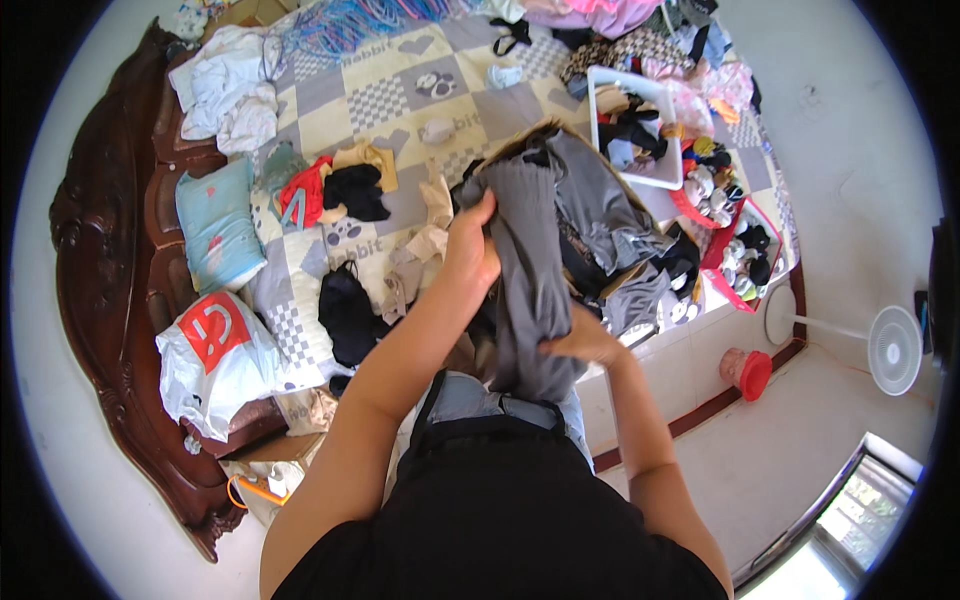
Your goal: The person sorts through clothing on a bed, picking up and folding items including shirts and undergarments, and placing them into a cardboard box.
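Observation:
A grey garment [529, 277] of soft, ribbed-looking cloth hangs between my hands in front of my waist. My left hand [474, 238] grips its upper left edge, thumb on top. Lower down, my right hand [585, 339] holds its right side, with some fingers hidden behind the cloth. Just beyond stands an open cardboard box [631, 196] filled with dark clothing. Another grey garment [592, 199] is draped over the contents of that box. Beige clothing [424, 244] lies on the bed to the left of my left hand.
On the checked bedspread [450, 71] are black clothing [346, 319], a red garment [304, 191] and a blue pillow [217, 225]. A white plastic bin [660, 178] and a red box [724, 240] hold small clothes. The carved headboard [97, 247] borders the left; a white fan [894, 351] stands right.

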A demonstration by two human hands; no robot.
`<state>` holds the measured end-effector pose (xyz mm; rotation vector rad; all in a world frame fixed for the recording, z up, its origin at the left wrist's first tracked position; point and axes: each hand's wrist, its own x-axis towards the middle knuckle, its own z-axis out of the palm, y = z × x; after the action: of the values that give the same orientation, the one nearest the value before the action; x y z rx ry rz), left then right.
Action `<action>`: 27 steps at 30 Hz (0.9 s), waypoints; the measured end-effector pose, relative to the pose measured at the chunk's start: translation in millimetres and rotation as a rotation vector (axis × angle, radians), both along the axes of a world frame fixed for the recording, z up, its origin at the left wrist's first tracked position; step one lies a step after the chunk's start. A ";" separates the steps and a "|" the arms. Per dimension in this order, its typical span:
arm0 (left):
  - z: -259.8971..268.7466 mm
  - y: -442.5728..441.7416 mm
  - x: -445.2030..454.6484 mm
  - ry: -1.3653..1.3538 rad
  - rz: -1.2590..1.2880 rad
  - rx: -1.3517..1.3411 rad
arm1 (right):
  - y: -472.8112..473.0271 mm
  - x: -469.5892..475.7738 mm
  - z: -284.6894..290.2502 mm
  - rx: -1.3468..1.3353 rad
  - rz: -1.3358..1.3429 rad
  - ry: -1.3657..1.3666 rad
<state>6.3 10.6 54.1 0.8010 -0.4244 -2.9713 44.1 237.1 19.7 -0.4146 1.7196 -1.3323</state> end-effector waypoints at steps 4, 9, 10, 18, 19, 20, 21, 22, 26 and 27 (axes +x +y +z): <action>-32.1 -26.2 -45.1 0.048 0.059 -0.185 | 37.3 -74.4 16.5 0.398 -0.218 0.464; -91.4 -31.7 -98.5 0.020 0.079 -0.408 | 36.0 -142.9 21.2 0.620 -0.195 0.686; -99.3 -29.7 -105.9 -0.024 0.070 -0.446 | 35.2 -153.4 7.3 0.589 -0.213 0.719; -150.4 -7.5 -131.1 0.215 -0.547 -2.291 | 31.4 -183.3 -136.9 0.865 0.065 0.911; -159.6 0.2 -135.7 0.241 -0.673 -2.330 | 30.8 -180.8 -149.3 0.896 0.088 0.908; -169.9 9.7 -140.0 0.269 -0.804 -2.361 | 30.1 -176.8 -162.5 0.927 0.112 0.903; -184.4 15.9 -145.0 0.294 -0.931 -2.389 | 27.4 -177.0 -171.1 0.956 0.138 0.903; -199.4 18.3 -151.3 0.239 -1.093 -2.352 | 26.6 -177.0 -179.4 0.971 0.146 0.931; -251.5 19.3 -170.4 0.086 -1.104 -2.154 | 29.7 -196.4 -211.6 0.903 0.108 0.856; -260.4 19.2 -178.3 0.093 -1.094 -2.138 | 32.6 -204.7 -221.3 0.870 0.062 0.831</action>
<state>-171.9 29.7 -206.3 -0.0497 -3.3910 -0.8856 -160.6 269.7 -201.7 -0.5238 2.7181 -0.2280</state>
